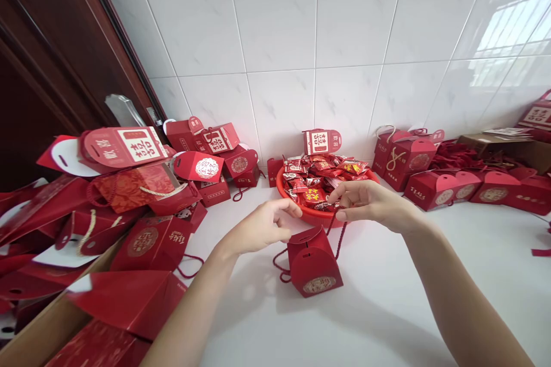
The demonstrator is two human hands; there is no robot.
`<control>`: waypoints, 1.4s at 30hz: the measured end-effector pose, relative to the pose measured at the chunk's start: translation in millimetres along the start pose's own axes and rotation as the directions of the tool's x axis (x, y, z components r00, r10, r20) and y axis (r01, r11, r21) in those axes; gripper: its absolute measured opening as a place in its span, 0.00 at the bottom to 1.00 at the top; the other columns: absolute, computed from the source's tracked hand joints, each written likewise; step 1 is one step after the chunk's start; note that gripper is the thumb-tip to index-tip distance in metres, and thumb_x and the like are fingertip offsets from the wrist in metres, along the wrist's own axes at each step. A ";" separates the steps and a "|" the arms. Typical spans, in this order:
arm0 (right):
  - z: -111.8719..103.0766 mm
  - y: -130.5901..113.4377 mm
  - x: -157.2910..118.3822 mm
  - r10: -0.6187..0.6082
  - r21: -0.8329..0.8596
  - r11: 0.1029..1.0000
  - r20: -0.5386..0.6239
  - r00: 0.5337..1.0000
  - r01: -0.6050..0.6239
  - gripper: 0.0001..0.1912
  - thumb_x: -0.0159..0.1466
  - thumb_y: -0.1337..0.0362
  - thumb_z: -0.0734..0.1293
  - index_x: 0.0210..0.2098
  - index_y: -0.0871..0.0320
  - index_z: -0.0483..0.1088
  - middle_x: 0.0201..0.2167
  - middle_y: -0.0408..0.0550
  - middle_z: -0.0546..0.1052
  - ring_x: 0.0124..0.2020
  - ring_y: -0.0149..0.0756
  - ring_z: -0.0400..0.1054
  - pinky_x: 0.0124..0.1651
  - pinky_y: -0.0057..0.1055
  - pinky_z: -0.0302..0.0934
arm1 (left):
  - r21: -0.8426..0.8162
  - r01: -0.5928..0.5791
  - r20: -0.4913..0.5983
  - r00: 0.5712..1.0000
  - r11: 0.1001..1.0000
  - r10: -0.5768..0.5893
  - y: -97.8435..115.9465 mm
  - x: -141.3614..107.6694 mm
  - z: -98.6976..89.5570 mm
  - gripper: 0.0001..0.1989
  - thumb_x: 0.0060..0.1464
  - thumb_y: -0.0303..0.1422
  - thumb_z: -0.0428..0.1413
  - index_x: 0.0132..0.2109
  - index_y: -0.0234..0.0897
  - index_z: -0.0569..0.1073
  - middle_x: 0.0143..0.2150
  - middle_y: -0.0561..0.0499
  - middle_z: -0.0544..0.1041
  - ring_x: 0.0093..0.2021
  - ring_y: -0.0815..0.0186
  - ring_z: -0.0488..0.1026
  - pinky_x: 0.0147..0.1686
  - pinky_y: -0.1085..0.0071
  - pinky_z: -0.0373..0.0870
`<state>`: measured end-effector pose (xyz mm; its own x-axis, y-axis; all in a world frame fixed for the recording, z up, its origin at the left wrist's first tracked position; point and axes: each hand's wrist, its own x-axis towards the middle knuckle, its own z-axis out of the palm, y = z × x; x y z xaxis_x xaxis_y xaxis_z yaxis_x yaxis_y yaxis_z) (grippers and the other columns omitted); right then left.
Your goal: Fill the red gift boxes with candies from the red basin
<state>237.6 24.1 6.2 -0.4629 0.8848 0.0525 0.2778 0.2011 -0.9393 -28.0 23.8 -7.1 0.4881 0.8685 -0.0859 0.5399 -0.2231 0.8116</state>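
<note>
A small red gift box [312,266] with a round gold emblem stands on the white table in front of me, its top flaps raised and partly parted. My right hand [359,200] pinches the dark red cord [340,240] rising from the box's right side. Just above the box's left top corner is my left hand [275,223], fingers curved and apart, with nothing visible in it. The cord's other part hangs in a loop at the box's left side. Behind the hands, a red basket [316,216] is heaped with red-wrapped sweets [316,197].
Many red boxes [150,240] are piled at the left, some in a cardboard carton [55,321]. More boxes [443,189] line the right back beside a brown carton [508,146]. A tiled wall [279,22] rises behind; a dark door [64,39] is at left.
</note>
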 end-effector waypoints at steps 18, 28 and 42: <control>-15.6 -3.7 -12.1 0.008 -0.145 0.989 -0.044 0.999 -0.015 0.19 0.57 0.51 0.75 0.40 0.57 0.76 0.20 0.37 0.66 0.25 0.30 0.63 0.28 0.28 0.57 | -0.420 0.056 0.107 0.994 0.906 -0.012 -4.1 6.3 -3.3 0.24 0.51 0.30 0.57 0.56 0.36 0.68 0.27 0.54 0.77 0.32 0.63 0.77 0.41 0.63 0.74; 18.4 -24.7 -21.2 -0.108 -0.064 0.993 -0.122 0.987 0.101 0.19 0.56 0.53 0.75 0.40 0.57 0.71 0.29 0.45 0.77 0.33 0.36 0.73 0.36 0.32 0.67 | -0.589 -0.248 0.026 0.946 0.770 0.324 23.6 -20.7 16.3 0.33 0.55 0.39 0.64 0.66 0.45 0.65 0.66 0.41 0.71 0.66 0.47 0.66 0.61 0.50 0.69; 14.9 -29.2 -36.5 -0.289 -0.242 0.953 -0.543 0.788 0.183 0.09 0.60 0.60 0.70 0.38 0.56 0.76 0.26 0.44 0.77 0.25 0.34 0.69 0.29 0.31 0.65 | -0.384 -0.384 -0.092 0.921 0.840 0.379 20.0 -14.3 36.3 0.31 0.57 0.38 0.63 0.66 0.45 0.66 0.64 0.43 0.72 0.63 0.51 0.71 0.62 0.53 0.68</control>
<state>233.8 -20.3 26.6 0.0118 0.8676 0.4972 0.3841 0.4551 -0.8033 0.7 -9.1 -10.7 0.5909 0.7560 0.2817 0.0025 -0.3509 0.9364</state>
